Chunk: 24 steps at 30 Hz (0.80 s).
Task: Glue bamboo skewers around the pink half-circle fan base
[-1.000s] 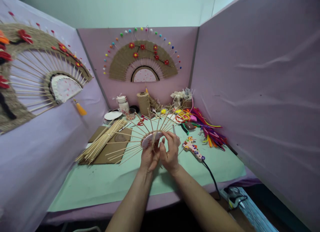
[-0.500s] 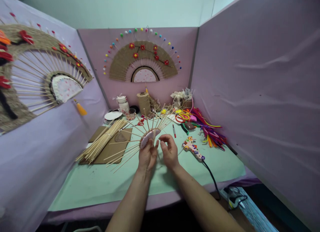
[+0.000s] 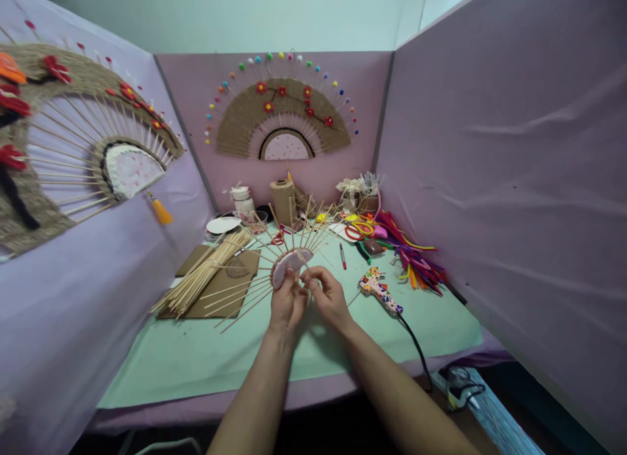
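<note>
My left hand is closed around the lower edge of a small fan frame. This frame is a pale half-disc with thin wooden sticks spreading out from its curved rim, held tilted above the table. Close beside the left fingers, my right hand pinches a thin tan strand of twine that crosses the right end of the half-disc. The fingertips of both hands nearly meet, and they partly hide the strand.
Bundled wooden sticks lie on cardboard at left. A spotted glue gun with a black cord lies at right, near colourful pipe cleaners. Behind are a twine spool, scissors and a marker. Finished fans hang around.
My right hand has moved left to the frame's lower edge, its fingers now close to my left fingers. The frame has tilted slightly in my left hand.
</note>
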Motion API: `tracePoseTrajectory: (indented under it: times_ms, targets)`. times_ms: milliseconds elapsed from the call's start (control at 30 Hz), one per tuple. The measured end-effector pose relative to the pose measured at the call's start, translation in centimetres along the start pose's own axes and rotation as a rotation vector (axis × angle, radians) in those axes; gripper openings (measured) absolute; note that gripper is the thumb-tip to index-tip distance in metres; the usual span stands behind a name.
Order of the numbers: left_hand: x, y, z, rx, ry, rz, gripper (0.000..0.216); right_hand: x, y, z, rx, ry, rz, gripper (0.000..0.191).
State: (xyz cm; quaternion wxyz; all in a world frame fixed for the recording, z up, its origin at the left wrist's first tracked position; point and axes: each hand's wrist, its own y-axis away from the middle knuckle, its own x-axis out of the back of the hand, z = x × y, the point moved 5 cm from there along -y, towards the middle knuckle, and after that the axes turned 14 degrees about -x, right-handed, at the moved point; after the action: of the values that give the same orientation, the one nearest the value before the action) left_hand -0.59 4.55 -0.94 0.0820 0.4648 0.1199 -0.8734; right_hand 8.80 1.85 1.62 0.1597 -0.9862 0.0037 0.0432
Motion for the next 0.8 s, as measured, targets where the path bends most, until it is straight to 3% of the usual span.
tracePoseTrajectory:
  times_ms: [133,267,533,800]
  targets:
    - [-0.4,0.1,0.2,-0.019,0.012,0.016,0.029,0.9,-0.8,1.4,-0.232,-0.367,0.022,0.022]
    - [-0.8,0.2,0.4,-0.007,0.058,0.01,0.021,1.5,-1.5,2.2,-0.296,-0.483,0.063,0.03]
    - [-0.6,-0.2,0.9,0.023,0.123,0.051,0.022,1.8,-1.1,1.7,-0.269,-0.344,0.113,0.028]
    - [-0.5,-0.2,1.2,0.014,0.124,0.02,0.014,2.0,0.4,0.1,-0.152,-0.002,0.077,0.033]
